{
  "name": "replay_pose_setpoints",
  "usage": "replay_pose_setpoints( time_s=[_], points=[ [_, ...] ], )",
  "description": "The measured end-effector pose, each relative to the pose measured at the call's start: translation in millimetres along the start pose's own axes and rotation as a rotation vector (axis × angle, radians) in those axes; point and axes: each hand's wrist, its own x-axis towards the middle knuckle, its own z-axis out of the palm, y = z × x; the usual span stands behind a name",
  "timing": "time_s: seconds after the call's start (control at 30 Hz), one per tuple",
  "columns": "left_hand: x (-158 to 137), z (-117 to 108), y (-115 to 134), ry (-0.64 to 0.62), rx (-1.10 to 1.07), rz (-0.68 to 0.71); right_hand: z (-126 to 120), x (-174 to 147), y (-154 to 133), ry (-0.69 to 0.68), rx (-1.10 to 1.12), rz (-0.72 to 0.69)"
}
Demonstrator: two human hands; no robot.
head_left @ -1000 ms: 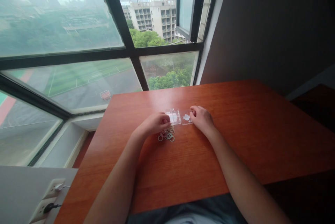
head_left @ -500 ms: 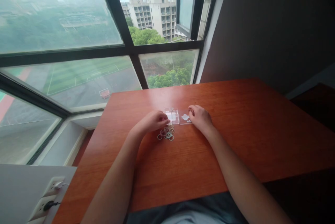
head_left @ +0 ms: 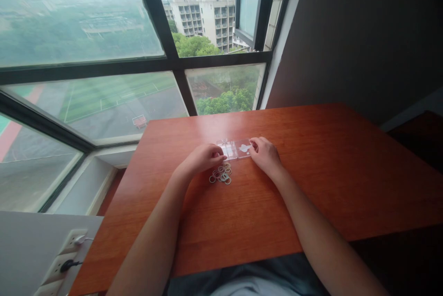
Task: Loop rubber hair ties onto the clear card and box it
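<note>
In the head view, a clear box (head_left: 228, 149) is seen standing open on the brown desk (head_left: 242, 222). Just to the right of the box, a clear lid (head_left: 243, 148) marked with a white patch is laid out flat or nearly so; whether it is joined to the box cannot be told.

On the near side of the box, a loose pile of thin, pale rings (head_left: 224, 177) is spread on the desk, some of them overlapped by others.

The left hand (head_left: 204, 156) is placed at the left of the box, and part of the box's near left corner is covered by it. Its fingers are curled inward, with little gap left between the tips; whether anything is pinched there cannot be told.

The right hand (head_left: 266, 150) is set to the right of the box, past the lid, whose outer edge is covered by it. Its fingers are bent, with the thumb brought close to the forefinger; whether the lid is gripped or only touched cannot be made out.

Beyond the box, a dark-framed window (head_left: 221, 59) is seen, with buildings (head_left: 216, 19) and trees (head_left: 226, 102) shown through it. Far to the left of the box and nearer, sockets (head_left: 62, 263) are mounted.
</note>
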Motion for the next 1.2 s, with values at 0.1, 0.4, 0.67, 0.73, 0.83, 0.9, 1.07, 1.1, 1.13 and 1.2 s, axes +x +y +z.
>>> replay_pose_setpoints(
  time_s=[0.1, 0.4, 0.67, 0.73, 0.83, 0.9, 1.07, 1.1, 1.13, 1.2],
  points=[
    [0, 0, -1, 0.002, -0.025, 0.0, -1, 0, -1, -0.01, 0.001, 0.012],
    [-10, -15, -16, 0.097, -0.098, -0.139, -2, 1, 0, -0.001, -0.013, 0.086],
    [-8, -9, -12, -0.007, -0.108, -0.089, -6, -1, -5, -0.079, -0.08, 0.12],
    [-6, -7, -10, 0.045, -0.069, -0.083, -7, -2, -5, -0.089, -0.101, 0.124],
    [-4, -6, -8, 0.153, -0.021, -0.082, -8, -2, -6, -0.104, -0.143, 0.127],
    [-3, -5, -5, 0.16, -0.008, -0.061, -8, -2, -7, -0.13, -0.17, 0.132],
    [-2, -3, 1, 0.047, 0.049, 0.029, -9, -1, -8, -0.153, -0.212, 0.141],
    [-2, -3, 1, 0.04, 0.053, 0.04, -9, -1, -8, -0.153, -0.214, 0.139],
    [-2, -4, 1, 0.039, 0.052, 0.049, -9, -1, -9, -0.152, -0.215, 0.136],
    [-2, -4, 0, 0.039, 0.041, 0.06, -9, -2, -9, -0.15, -0.215, 0.129]
  ],
)
